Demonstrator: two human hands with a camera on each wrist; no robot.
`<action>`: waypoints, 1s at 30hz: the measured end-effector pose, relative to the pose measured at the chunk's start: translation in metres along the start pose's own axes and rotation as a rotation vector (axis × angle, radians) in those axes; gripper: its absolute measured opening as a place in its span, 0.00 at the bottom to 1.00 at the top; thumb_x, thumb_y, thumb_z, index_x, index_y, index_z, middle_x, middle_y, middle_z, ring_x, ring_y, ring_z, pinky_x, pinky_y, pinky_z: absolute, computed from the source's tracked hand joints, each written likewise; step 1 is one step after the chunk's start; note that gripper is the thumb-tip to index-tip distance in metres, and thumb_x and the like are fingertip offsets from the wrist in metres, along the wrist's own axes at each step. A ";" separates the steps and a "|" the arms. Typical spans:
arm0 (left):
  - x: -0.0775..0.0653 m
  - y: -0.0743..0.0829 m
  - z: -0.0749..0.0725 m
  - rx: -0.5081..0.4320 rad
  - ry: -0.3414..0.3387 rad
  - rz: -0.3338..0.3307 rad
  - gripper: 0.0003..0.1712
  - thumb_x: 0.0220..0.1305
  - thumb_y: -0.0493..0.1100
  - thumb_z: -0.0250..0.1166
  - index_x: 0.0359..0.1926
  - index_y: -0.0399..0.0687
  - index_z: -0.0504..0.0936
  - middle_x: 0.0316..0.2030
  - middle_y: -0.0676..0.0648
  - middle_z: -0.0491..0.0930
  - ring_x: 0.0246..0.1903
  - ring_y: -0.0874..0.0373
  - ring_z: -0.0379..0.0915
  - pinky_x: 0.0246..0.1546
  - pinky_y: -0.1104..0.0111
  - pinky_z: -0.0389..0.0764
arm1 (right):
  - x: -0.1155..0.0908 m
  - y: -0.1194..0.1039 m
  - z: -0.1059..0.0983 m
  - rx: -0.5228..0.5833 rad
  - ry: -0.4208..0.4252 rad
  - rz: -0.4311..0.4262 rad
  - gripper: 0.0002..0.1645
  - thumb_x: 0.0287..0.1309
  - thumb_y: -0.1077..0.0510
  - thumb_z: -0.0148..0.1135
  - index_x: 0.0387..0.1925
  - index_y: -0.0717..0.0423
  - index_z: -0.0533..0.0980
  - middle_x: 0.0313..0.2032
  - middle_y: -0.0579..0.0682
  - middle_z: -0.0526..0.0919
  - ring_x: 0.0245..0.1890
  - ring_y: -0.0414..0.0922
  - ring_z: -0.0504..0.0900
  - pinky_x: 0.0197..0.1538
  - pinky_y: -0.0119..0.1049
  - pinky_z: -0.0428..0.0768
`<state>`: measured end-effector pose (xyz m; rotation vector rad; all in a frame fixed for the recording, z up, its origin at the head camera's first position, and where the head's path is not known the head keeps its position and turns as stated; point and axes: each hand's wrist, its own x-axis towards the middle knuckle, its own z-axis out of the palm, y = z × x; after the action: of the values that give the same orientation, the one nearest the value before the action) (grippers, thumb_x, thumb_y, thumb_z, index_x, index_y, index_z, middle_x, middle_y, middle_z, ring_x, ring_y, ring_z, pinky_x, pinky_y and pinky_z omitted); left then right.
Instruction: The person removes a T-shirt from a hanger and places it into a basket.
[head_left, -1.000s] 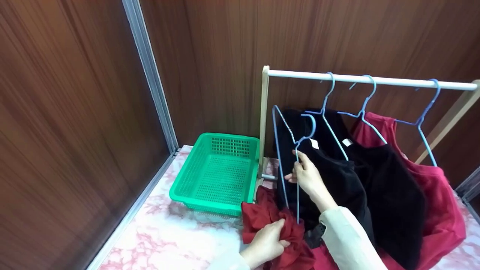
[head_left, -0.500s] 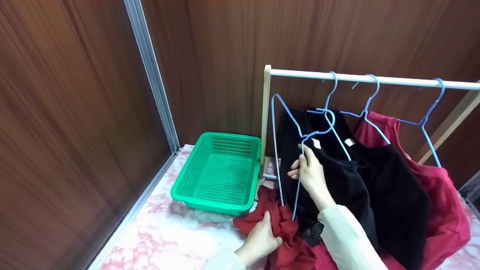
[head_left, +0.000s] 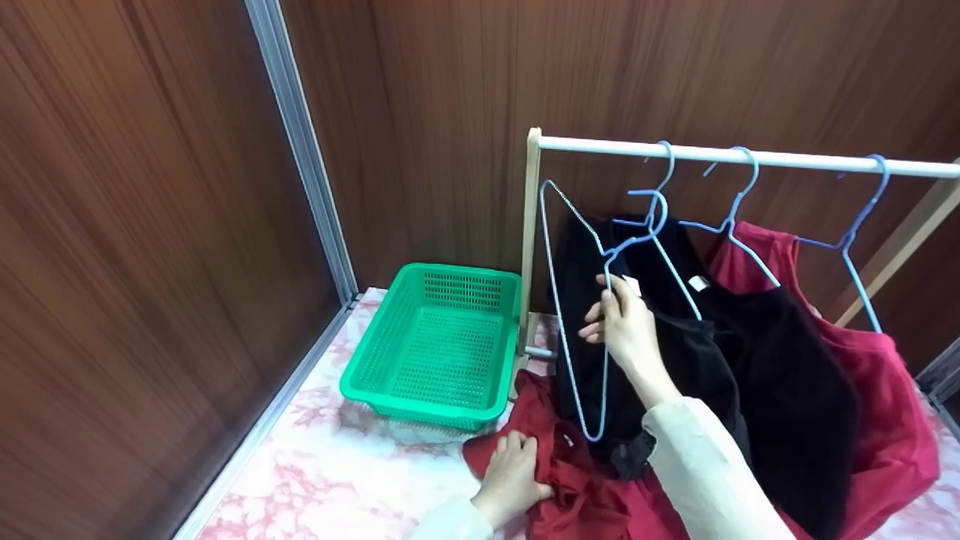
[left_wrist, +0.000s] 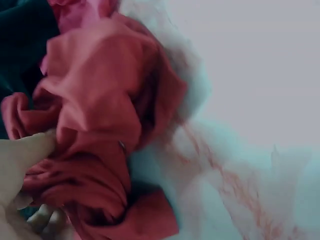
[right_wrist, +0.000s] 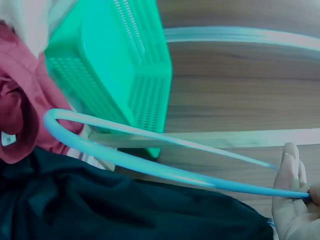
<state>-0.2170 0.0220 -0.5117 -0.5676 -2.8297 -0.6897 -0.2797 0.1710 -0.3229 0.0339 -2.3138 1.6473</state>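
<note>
My right hand (head_left: pixel 630 326) pinches a blue wire clothes hanger (head_left: pixel 604 382) by one side, just below its hook. The hanger is tipped on its side, and no cloth is on it. In the right wrist view its rounded end (right_wrist: pixel 52 119) points left, towards the red cloth. My left hand (head_left: pixel 510 480) grips a crumpled dark red garment (head_left: pixel 581 510) lying on the marbled surface. The left wrist view shows the thumb pressed into the bunched garment (left_wrist: pixel 100 85), some fingers hidden beneath the folds. A small white label (right_wrist: pixel 8 139) shows inside its opening.
A green plastic basket (head_left: pixel 450 345) stands left of a clothes rack with a white rail (head_left: pixel 705 154). Black tops (head_left: pixel 780 390) and a pinkish-red top (head_left: pixel 885 405) hang there on blue hangers. Brown wood-grain panels (head_left: pixel 420 112) rise behind and at left.
My right hand has lifted the hanger, and its lower end has come out of the red garment. My left hand has shifted slightly left, and its fingers have moved over the cloth.
</note>
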 end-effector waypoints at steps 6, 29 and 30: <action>0.006 -0.009 0.016 0.000 -0.006 0.016 0.52 0.29 0.54 0.79 0.55 0.34 0.67 0.58 0.35 0.69 0.56 0.43 0.68 0.51 0.51 0.73 | 0.003 -0.010 -0.004 -0.014 -0.003 0.026 0.19 0.71 0.62 0.37 0.57 0.65 0.67 0.20 0.43 0.76 0.11 0.30 0.76 0.19 0.25 0.77; 0.022 0.001 0.021 0.018 -0.392 -0.120 0.41 0.36 0.54 0.77 0.53 0.46 0.75 0.47 0.41 0.73 0.49 0.46 0.68 0.48 0.44 0.69 | 0.021 -0.052 -0.011 0.096 -0.017 0.066 0.25 0.60 0.69 0.37 0.60 0.65 0.60 0.21 0.35 0.73 0.14 0.31 0.64 0.22 0.21 0.62; 0.021 0.000 0.023 0.007 -0.373 -0.111 0.38 0.36 0.54 0.77 0.51 0.46 0.76 0.46 0.42 0.75 0.48 0.46 0.69 0.48 0.44 0.70 | 0.021 -0.051 -0.012 0.100 -0.038 0.056 0.25 0.62 0.70 0.37 0.62 0.65 0.59 0.23 0.36 0.74 0.15 0.31 0.64 0.22 0.21 0.63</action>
<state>-0.2382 0.0391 -0.5265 -0.5964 -3.2293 -0.6513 -0.2876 0.1677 -0.2667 0.0222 -2.2779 1.8037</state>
